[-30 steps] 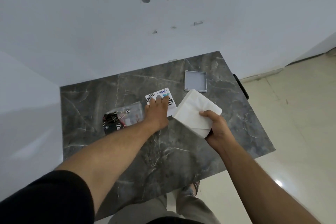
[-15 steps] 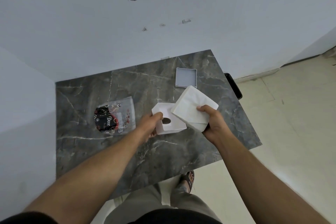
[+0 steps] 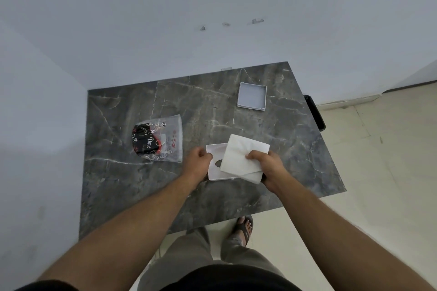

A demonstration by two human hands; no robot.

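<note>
A white square box (image 3: 216, 151) with a dark oval hole in its face sits on the dark marble table (image 3: 146, 191). My left hand (image 3: 198, 163) grips its left edge. My right hand (image 3: 264, 166) holds a folded stack of white tissue paper (image 3: 241, 157), which lies over the right half of the box and hides part of the hole. The thumb of that hand presses on top of the stack.
A grey square lid (image 3: 252, 98) lies upturned near the table's back right. A clear plastic packet with black and red contents (image 3: 157, 140) lies to the left. A black object (image 3: 315, 112) sticks out past the table's right edge. Walls stand behind and left; tiled floor lies right.
My left hand lifted the white box off the table, turned it so its hole faces up, and drew it nearer. My right hand brought the tissue stack over the box.
</note>
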